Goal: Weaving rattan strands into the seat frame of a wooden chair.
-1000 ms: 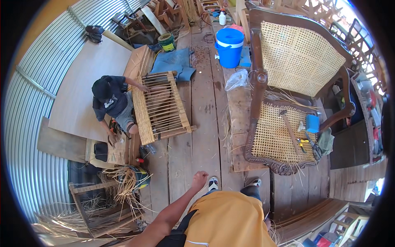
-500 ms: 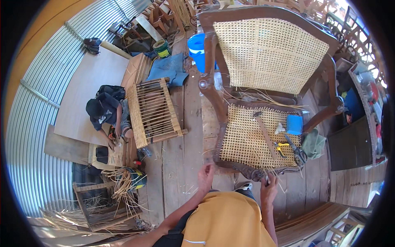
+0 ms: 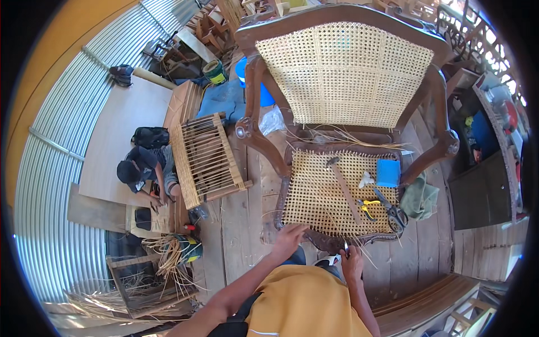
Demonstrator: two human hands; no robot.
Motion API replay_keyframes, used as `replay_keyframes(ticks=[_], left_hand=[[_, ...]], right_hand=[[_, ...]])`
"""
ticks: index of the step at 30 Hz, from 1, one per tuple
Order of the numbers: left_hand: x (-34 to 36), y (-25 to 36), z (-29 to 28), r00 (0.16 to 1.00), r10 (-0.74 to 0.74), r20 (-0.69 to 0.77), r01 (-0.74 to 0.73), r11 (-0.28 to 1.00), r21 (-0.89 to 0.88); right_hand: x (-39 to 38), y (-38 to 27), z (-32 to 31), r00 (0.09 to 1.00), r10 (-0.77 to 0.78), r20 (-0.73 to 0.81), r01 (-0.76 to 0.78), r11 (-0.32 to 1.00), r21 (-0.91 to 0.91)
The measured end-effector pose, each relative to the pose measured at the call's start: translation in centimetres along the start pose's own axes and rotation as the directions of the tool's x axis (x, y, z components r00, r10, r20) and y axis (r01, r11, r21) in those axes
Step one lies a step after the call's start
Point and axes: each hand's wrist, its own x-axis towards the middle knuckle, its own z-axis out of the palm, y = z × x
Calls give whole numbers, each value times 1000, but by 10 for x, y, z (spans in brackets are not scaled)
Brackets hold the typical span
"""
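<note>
Both hands work at the front edge of the dark wooden armchair with woven cane seat (image 3: pixel 331 194): the left hand (image 3: pixel 289 240) rests with loose fingers on the front rail, gripping nothing, and the right hand (image 3: pixel 352 263) pinches a small thin tool (image 3: pixel 346 247) there. On the seat lie a wooden-handled hammer (image 3: pixel 342 188), yellow-handled pliers (image 3: pixel 368 208), scissors (image 3: pixel 392 209) and a blue box (image 3: pixel 388 173). Another person (image 3: pixel 140 168) sits left, beside a slatted cane frame (image 3: pixel 205 160).

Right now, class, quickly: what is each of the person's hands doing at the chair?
Left hand: fingers spread open, resting on the front edge of the woven chair seat, holding nothing.
Right hand: closed on a small thin tool at the seat's front rail.
</note>
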Motion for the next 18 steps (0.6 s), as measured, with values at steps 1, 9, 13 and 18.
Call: replay_keyframes(ticks=[1, 9, 13, 18], left_hand=[[17, -5, 14, 994, 89, 66, -90, 996, 0], [74, -33, 61, 780, 502, 373, -598, 774, 207], [80, -40, 71, 706, 524, 477, -655, 739, 158], [108, -28, 79, 539, 667, 515, -684, 703, -195]], right_hand=[[-2, 1, 0, 1000, 7, -8, -7, 1000, 2], [-45, 6, -7, 961, 277, 2, -276, 959, -57], [-82, -8, 3, 914, 392, -98, -385, 919, 86], [-89, -46, 12, 896, 443, 27, -442, 896, -37]])
